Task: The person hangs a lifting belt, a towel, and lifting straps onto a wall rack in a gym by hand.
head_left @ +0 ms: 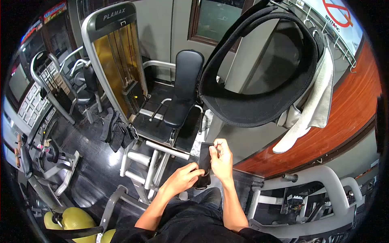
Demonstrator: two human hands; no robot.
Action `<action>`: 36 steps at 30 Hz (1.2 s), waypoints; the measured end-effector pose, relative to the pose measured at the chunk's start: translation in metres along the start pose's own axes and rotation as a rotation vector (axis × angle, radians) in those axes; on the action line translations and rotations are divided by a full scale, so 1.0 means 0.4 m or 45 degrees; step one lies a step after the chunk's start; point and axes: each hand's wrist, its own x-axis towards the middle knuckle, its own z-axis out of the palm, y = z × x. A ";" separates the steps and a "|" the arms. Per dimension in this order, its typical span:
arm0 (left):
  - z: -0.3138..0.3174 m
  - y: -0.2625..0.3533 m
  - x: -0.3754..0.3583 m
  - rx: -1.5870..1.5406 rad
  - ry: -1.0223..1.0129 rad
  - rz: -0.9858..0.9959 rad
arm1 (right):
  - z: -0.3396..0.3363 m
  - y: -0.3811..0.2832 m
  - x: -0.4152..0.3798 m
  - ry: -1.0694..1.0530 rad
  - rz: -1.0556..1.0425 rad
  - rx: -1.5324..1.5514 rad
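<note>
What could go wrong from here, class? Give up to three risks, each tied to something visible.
The black strap-like item is held by the fingers of the left hand and right hand, so it could slip and drop. The big black loop hangs close in front; a raised arm might knock it. The white cloth hangs loosely and may slide off.

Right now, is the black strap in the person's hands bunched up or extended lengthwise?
Extended lengthwise: the black strap runs from the right hand down past the left hand. I cannot tell if it's doubled.

Matt, cloth-like strap (205, 157) and glossy, wood-look panel (344, 115)
</note>
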 end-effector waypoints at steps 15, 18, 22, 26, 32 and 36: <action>0.083 -0.005 -0.070 0.147 0.220 0.209 | 0.009 -0.032 0.061 0.122 -0.292 0.335; 0.091 -0.008 -0.092 0.352 0.541 0.078 | -0.005 -0.053 0.040 0.052 -0.254 0.384; 0.102 -0.025 -0.102 0.391 0.704 -0.031 | 0.014 -0.102 0.004 0.043 -0.232 0.504; 0.119 -0.041 -0.111 0.316 0.841 -0.262 | 0.045 -0.108 -0.008 -0.045 -0.308 0.499; 0.145 -0.040 -0.118 -0.210 0.990 -0.891 | 0.065 -0.104 -0.012 -0.107 -0.261 0.463; 0.175 -0.072 -0.128 -0.668 1.075 -0.938 | 0.071 -0.096 -0.019 -0.144 -0.213 0.489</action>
